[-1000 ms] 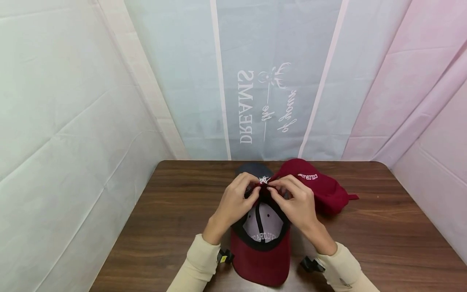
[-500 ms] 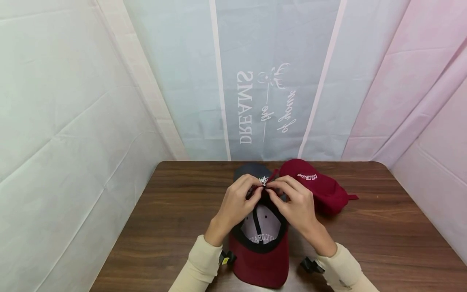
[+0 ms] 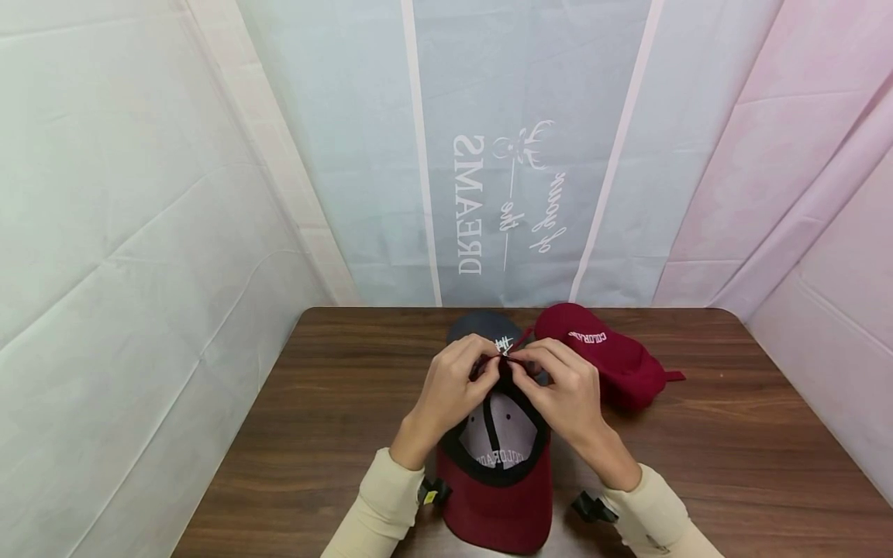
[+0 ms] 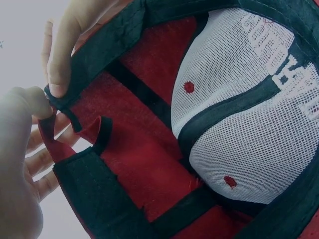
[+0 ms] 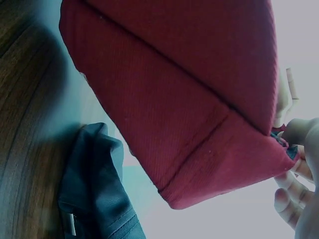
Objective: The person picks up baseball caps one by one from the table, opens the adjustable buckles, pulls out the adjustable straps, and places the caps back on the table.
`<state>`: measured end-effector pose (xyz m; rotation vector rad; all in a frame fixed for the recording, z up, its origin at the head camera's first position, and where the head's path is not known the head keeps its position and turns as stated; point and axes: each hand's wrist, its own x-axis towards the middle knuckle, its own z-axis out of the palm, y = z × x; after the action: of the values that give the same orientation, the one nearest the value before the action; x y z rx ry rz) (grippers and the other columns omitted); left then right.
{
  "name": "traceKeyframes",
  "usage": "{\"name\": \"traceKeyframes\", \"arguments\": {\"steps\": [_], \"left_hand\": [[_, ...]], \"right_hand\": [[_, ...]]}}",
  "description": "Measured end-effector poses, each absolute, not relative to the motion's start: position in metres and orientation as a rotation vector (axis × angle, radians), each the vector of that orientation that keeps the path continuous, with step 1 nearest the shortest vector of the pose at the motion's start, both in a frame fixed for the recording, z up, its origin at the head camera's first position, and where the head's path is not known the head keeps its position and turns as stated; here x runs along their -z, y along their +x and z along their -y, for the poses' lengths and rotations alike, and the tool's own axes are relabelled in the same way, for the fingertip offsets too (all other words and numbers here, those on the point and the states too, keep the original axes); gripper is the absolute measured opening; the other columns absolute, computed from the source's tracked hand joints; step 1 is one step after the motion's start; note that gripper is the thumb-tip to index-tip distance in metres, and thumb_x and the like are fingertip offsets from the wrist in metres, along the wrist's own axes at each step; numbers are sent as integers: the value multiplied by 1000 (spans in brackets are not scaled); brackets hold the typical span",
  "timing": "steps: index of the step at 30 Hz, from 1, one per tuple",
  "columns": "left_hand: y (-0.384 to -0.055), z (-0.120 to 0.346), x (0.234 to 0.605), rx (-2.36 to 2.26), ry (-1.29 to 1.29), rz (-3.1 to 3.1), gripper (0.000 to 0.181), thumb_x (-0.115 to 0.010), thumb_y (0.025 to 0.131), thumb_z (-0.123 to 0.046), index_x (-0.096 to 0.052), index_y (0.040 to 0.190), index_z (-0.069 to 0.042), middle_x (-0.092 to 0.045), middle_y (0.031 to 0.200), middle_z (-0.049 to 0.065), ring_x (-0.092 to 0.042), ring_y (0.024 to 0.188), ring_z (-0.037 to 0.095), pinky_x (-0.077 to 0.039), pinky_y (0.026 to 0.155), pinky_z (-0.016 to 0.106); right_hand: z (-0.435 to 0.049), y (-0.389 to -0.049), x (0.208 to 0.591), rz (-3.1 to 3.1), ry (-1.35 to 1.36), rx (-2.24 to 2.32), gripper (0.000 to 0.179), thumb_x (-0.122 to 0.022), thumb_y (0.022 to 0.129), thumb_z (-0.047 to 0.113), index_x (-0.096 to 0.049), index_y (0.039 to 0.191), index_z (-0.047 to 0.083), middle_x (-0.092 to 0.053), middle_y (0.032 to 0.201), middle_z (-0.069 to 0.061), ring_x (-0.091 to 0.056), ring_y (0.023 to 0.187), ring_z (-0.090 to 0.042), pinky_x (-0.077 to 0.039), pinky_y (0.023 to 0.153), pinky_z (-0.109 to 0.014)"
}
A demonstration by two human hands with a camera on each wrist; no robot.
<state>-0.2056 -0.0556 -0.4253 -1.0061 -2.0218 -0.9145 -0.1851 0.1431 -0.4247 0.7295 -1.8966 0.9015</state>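
A maroon baseball cap (image 3: 498,511) is held crown down, its brim toward me and the inside facing up. My left hand (image 3: 446,387) pinches the back strap from one side, and my right hand (image 3: 568,387) pinches it from the other, fingertips almost meeting. In the left wrist view the narrow red strap (image 4: 61,149) loops beside the dark sweatband (image 4: 99,194), with a thumb and fingers at its end. White mesh (image 4: 239,124) lines the front panel. The right wrist view shows the cap's outer fabric (image 5: 174,99); fingers partly hide the strap ends.
Behind the hands lies a dark grey cap (image 3: 481,324) with white lettering. A second red cap (image 3: 617,372) marked COLORADO rests to the right, its strap sticking out. The wooden table (image 3: 739,434) meets a printed cloth backdrop (image 3: 363,194).
Both hands keep pinching the strap and have shifted only slightly. The held cap has moved a little to the left and toward me.
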Motion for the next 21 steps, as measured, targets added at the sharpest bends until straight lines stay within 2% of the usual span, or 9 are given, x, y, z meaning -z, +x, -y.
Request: {"name": "traceKeyframes", "arguments": {"steps": [8, 12, 16, 21], "left_hand": [[-204, 57, 424, 912, -1000, 2038, 9, -70, 97, -4, -70, 101, -12, -72, 96, -1, -63, 78, 11, -53, 72, 25], [-204, 58, 425, 918, -1001, 2044, 9, -70, 97, -5, -71, 102, -12, -74, 97, -1, -65, 79, 11, -54, 73, 24], [-204, 59, 425, 925, -1002, 2044, 9, -70, 96, -4, -71, 102, -12, -74, 97, 0, -67, 81, 12, -55, 75, 25], [-204, 61, 426, 920, -985, 2034, 10, -70, 94, -2, -71, 100, -11, -75, 96, 1, -68, 79, 13, -56, 74, 26]], "right_hand": [[-144, -184, 425, 1897, 728, -899, 15, -82, 80, 2, -82, 92, 11, -76, 89, -1, -64, 68, -12, -50, 62, -21], [-144, -184, 425, 1897, 723, -897, 5, -79, 87, 10, -81, 92, 10, -76, 89, -2, -63, 68, -12, -49, 63, -19], [-143, -184, 425, 1896, 713, -899, 11, -75, 93, 19, -81, 92, 10, -76, 89, -2, -63, 68, -12, -49, 63, -19], [-144, -185, 423, 1895, 706, -898, 5, -79, 89, 12, -82, 92, 10, -76, 88, -1, -63, 66, -11, -49, 61, -18]]}}
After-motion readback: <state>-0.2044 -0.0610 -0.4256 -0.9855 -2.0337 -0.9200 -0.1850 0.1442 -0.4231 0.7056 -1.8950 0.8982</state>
